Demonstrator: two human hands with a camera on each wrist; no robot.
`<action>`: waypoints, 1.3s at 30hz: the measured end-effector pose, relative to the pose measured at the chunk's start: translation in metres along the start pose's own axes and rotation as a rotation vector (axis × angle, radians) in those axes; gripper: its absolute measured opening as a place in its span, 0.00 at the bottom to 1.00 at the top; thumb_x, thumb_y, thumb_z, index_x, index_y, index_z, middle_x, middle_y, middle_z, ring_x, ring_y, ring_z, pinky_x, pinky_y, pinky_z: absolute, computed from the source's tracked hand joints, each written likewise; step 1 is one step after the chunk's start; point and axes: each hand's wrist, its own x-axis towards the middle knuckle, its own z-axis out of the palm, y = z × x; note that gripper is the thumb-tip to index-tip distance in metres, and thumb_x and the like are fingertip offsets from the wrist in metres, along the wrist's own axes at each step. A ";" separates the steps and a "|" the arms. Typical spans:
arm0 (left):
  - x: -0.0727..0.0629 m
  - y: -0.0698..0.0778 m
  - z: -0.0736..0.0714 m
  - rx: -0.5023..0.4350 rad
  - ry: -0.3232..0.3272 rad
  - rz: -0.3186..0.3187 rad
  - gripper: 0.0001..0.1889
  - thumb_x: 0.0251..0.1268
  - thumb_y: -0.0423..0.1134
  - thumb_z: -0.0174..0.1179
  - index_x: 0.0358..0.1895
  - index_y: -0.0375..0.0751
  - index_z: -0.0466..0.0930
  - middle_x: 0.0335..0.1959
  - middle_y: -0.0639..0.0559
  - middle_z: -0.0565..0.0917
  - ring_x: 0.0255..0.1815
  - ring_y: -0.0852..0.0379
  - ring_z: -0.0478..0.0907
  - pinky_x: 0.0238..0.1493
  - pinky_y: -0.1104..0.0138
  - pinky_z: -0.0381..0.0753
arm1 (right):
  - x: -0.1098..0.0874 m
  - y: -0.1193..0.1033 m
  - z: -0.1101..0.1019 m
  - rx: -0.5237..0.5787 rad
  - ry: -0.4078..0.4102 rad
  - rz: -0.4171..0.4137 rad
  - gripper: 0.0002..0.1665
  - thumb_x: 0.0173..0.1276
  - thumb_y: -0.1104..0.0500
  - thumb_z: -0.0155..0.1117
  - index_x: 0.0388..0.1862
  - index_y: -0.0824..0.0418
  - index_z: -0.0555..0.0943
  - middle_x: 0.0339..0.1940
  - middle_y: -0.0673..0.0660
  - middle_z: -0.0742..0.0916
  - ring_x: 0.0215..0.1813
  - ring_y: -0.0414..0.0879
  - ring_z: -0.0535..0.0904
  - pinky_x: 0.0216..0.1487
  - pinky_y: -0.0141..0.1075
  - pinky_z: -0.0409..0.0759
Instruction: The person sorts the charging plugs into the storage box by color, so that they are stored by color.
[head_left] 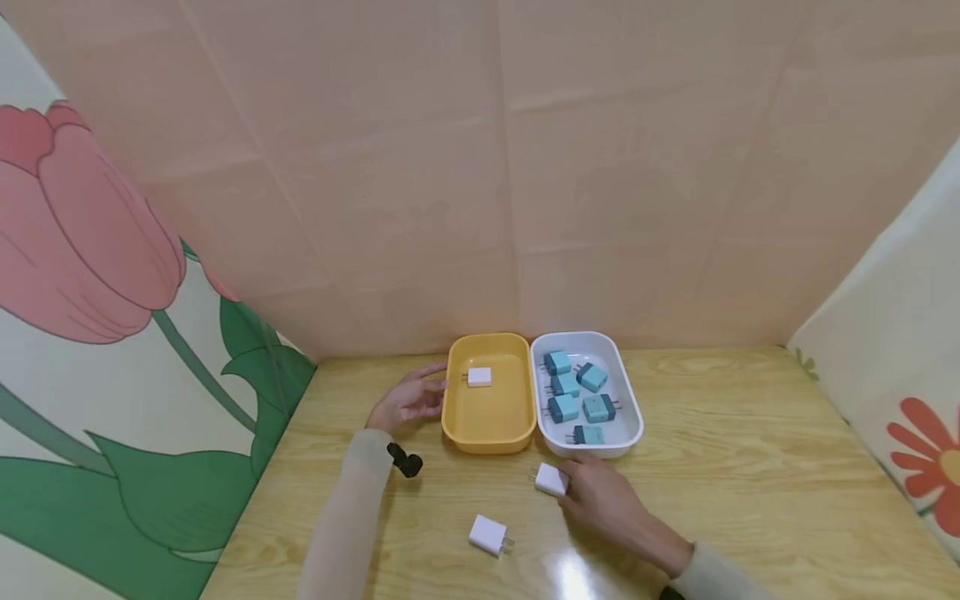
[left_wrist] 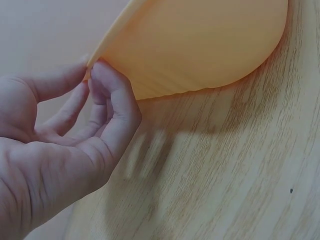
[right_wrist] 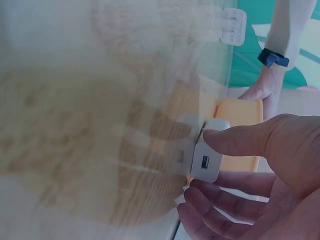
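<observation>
My right hand (head_left: 603, 504) pinches a white USB wall charger (head_left: 552, 480) between thumb and fingers, in front of the white tray. Its USB port faces the right wrist camera; whether the charger (right_wrist: 207, 155) touches the table I cannot tell. At the left side of the yellow tray (head_left: 491, 429), my left hand (head_left: 408, 400) holds the rim with curled fingers, as the left wrist view shows. Another white charger (head_left: 479, 377) lies inside that tray. A third charger (head_left: 488, 534), also white, lies on the table with its prongs pointing right.
Directly right of the yellow tray stands the white tray (head_left: 630, 429), holding several teal chargers (head_left: 597, 408). The wooden table (head_left: 720, 433) meets a pinkish cloth backdrop (head_left: 405, 250). Flower-printed panels (head_left: 150, 467) rise at both sides.
</observation>
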 end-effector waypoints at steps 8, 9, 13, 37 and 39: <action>0.001 -0.001 -0.002 0.002 0.011 -0.003 0.31 0.76 0.31 0.60 0.80 0.49 0.67 0.50 0.44 0.87 0.42 0.54 0.84 0.42 0.65 0.85 | -0.001 0.007 0.000 0.013 0.053 -0.109 0.17 0.50 0.66 0.81 0.39 0.55 0.86 0.38 0.51 0.88 0.39 0.43 0.81 0.43 0.41 0.84; 0.001 -0.001 -0.002 0.005 0.010 -0.003 0.31 0.77 0.31 0.60 0.80 0.49 0.66 0.51 0.44 0.87 0.43 0.54 0.84 0.42 0.65 0.85 | -0.001 0.007 -0.001 0.016 0.052 -0.108 0.17 0.50 0.66 0.81 0.40 0.56 0.86 0.38 0.50 0.88 0.39 0.42 0.81 0.43 0.41 0.84; 0.001 0.000 -0.002 0.002 0.008 -0.001 0.32 0.77 0.31 0.60 0.80 0.49 0.66 0.53 0.43 0.86 0.44 0.54 0.83 0.42 0.66 0.85 | 0.000 0.010 -0.001 0.032 0.029 -0.095 0.18 0.50 0.64 0.82 0.41 0.55 0.87 0.37 0.49 0.87 0.39 0.40 0.79 0.42 0.39 0.83; 0.005 -0.003 -0.001 -0.010 0.034 0.004 0.30 0.78 0.30 0.58 0.79 0.49 0.68 0.51 0.44 0.86 0.43 0.53 0.83 0.41 0.65 0.86 | 0.000 0.008 -0.007 0.226 -0.068 -0.032 0.15 0.52 0.64 0.82 0.38 0.57 0.87 0.30 0.48 0.87 0.33 0.39 0.77 0.34 0.30 0.75; 0.004 -0.002 0.000 -0.008 0.029 0.007 0.30 0.77 0.30 0.59 0.79 0.48 0.67 0.52 0.43 0.86 0.44 0.53 0.83 0.41 0.65 0.86 | 0.000 0.008 -0.008 0.219 -0.059 -0.035 0.16 0.52 0.63 0.83 0.40 0.57 0.88 0.31 0.48 0.88 0.34 0.39 0.79 0.36 0.31 0.78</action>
